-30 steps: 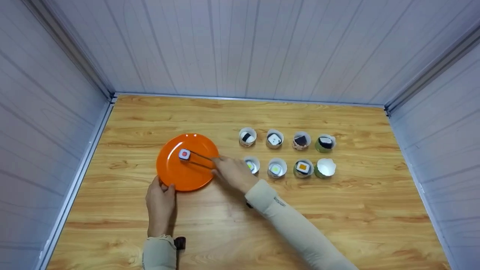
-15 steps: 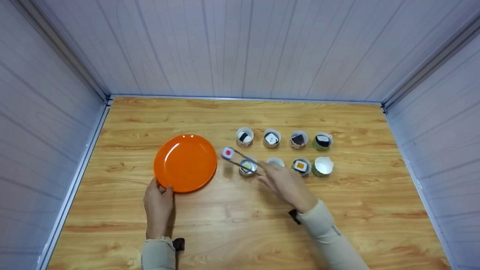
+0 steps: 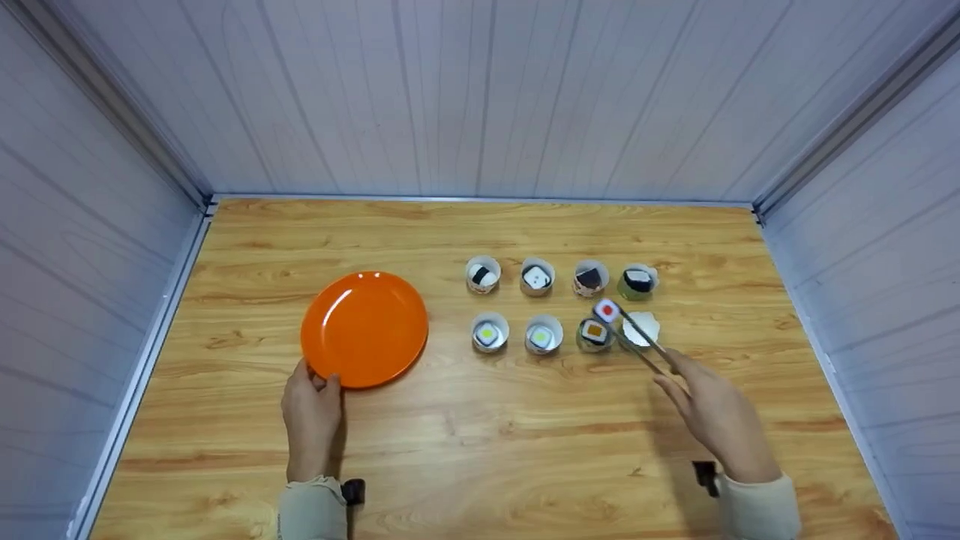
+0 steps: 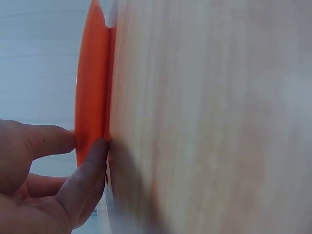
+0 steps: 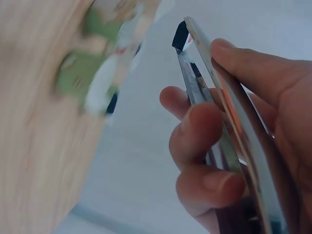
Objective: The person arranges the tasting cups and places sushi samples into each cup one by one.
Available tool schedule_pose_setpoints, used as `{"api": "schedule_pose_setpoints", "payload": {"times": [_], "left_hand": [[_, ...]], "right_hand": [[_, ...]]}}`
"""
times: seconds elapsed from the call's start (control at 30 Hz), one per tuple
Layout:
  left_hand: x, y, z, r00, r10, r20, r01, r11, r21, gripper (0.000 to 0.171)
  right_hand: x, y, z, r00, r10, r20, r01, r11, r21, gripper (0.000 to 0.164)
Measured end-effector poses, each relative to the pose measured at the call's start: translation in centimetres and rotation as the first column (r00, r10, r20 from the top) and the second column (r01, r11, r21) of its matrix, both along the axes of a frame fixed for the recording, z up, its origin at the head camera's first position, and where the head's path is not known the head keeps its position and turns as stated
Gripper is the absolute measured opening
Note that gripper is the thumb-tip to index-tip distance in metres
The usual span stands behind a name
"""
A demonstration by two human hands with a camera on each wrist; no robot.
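My left hand (image 3: 311, 420) pinches the near left rim of an orange plate (image 3: 364, 330); in the left wrist view the thumb and fingers lie on both sides of the plate edge (image 4: 92, 87). My right hand (image 3: 720, 412) grips metal tongs (image 3: 643, 332). Their tips hold a sushi piece (image 3: 607, 310), white with a red centre and dark sides. It hangs above the front row of paper cups, overlapping a cup with an orange-centred piece (image 3: 595, 330). The right wrist view shows the sushi piece (image 5: 180, 36) between the tong tips. Behind the tongs, a cup (image 3: 641, 330) shows its white inside.
Paper cups stand in two rows right of the plate. The front row also has two cups with yellow-green-centred pieces (image 3: 487, 333). At the back are cups with black-and-white pieces (image 3: 537, 277) and a dark one (image 3: 589, 279). Pale panel walls (image 3: 480, 97) enclose the wooden table (image 3: 465, 450).
My right hand has carried the sushi piece in the tongs from over the plate rightward across the cups to the right end of the front row. The left hand stays on the plate rim.
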State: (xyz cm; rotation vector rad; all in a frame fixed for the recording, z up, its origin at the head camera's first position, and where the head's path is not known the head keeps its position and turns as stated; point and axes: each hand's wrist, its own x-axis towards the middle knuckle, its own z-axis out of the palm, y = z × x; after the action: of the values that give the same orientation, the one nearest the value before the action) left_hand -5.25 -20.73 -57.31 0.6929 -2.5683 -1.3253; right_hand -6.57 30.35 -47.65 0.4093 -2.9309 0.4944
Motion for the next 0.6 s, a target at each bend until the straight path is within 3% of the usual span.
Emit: {"api": "schedule_pose_setpoints", "payload": {"times": [0.2, 0.6], "left_hand": [[-0.1, -0.1, 0.1, 1.000, 0.005, 0.025, -0.005, 1.000, 0.007, 0.023], [-0.2, -0.1, 0.1, 0.998, 0.003, 0.056, -0.004, 1.000, 0.013, 0.026]], "right_hand": [[1.0, 2.9, -0.2, 0.993, -0.090, 0.075, 0.087, 0.995, 0.040, 0.042], [0.6, 4.1, -1.4, 0.967, -0.136, 0.213, 0.124, 0.990, 0.070, 0.045]]}}
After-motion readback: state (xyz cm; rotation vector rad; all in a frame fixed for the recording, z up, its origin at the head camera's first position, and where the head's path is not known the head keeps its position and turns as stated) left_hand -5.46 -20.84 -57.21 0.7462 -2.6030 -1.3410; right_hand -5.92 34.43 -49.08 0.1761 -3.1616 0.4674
